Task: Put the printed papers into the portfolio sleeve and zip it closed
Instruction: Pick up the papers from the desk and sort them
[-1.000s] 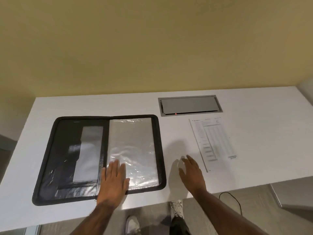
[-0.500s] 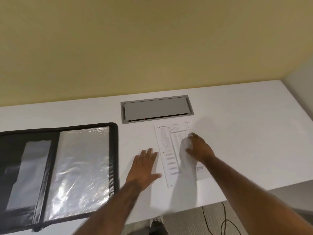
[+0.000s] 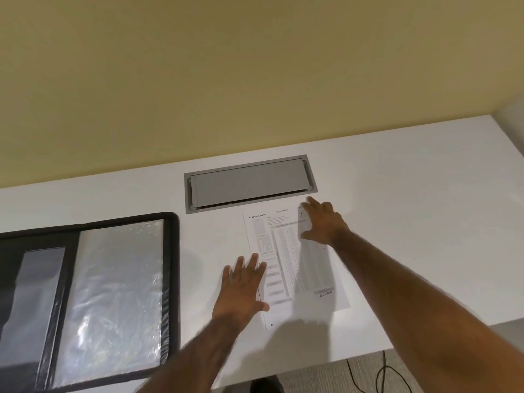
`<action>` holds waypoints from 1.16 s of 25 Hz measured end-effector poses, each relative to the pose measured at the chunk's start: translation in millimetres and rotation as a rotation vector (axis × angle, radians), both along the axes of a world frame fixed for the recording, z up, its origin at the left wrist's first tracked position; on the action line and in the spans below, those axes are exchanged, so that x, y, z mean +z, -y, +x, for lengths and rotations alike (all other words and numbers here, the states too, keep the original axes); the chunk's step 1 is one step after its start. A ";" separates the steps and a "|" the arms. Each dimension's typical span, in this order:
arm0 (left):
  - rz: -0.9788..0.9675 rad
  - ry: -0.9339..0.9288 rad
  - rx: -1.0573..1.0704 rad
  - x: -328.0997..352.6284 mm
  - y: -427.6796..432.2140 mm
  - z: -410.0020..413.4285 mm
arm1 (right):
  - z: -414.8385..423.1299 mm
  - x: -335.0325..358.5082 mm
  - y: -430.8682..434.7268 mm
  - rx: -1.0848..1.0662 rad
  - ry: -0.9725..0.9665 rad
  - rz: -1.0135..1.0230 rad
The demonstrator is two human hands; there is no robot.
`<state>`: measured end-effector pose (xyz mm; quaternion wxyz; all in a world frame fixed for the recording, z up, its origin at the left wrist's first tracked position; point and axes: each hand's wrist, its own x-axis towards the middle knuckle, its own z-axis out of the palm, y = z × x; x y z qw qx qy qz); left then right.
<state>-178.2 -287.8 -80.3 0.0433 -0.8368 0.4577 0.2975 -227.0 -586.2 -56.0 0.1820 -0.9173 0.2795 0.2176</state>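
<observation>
The printed papers [image 3: 292, 259] lie flat on the white table [image 3: 411, 199], just in front of the grey hatch. My left hand [image 3: 243, 287] rests palm down with spread fingers on the papers' left edge. My right hand [image 3: 321, 222] is spread over the papers' upper right corner. Neither hand grips anything. The black zip portfolio [image 3: 173, 268] lies spread wide at the left, its clear plastic sleeve [image 3: 113, 293] facing up on the right half.
A grey metal cable hatch [image 3: 249, 182] is set into the table near the yellow wall. The table's front edge runs below my arms, with a black cable [image 3: 380, 373] on the floor beyond it. The portfolio's left part is cut off by the frame.
My view and both hands have moved right, away from the portfolio. My left hand left the sleeve and now rests on the papers' left edge; my right hand reached further up the sheet.
</observation>
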 end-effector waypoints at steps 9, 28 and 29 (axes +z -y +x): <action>0.019 -0.004 0.020 6.0 2.8 -2.0 | 11.3 7.6 -11.9 -0.248 0.223 0.223; -0.729 -1.246 0.954 80.5 35.5 68.7 | -60.9 73.8 -57.8 -0.702 0.781 1.116; -0.751 -1.240 0.939 88.3 41.4 70.4 | -57.6 79.7 -60.0 -0.695 0.789 1.068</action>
